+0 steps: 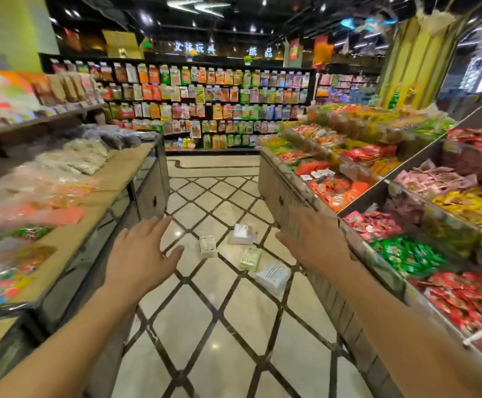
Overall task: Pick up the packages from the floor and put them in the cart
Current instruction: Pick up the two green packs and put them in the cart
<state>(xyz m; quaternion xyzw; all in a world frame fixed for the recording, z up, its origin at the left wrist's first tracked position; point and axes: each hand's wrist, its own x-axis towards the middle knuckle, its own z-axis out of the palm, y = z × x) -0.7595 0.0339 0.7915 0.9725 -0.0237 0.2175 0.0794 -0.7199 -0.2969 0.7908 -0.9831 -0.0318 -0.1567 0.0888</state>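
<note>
Several small packages lie on the tiled aisle floor between my hands: a white pouch (208, 246), a white flat pack (244, 233), a pale green pouch (250, 259) and a white pack with dark stripes (273, 277). My left hand (140, 254) is stretched forward, open, palm down, to the left of the white pouch and holding nothing. My right hand (313, 239) is also open and empty, held out to the right of the packages. No cart is in view.
A display counter (113, 179) with bagged snacks lines the left of the aisle. Snack bins (377, 219) with a metal front line the right. A wall of hanging packets (205, 104) closes the far end. The marble floor (214, 326) runs between.
</note>
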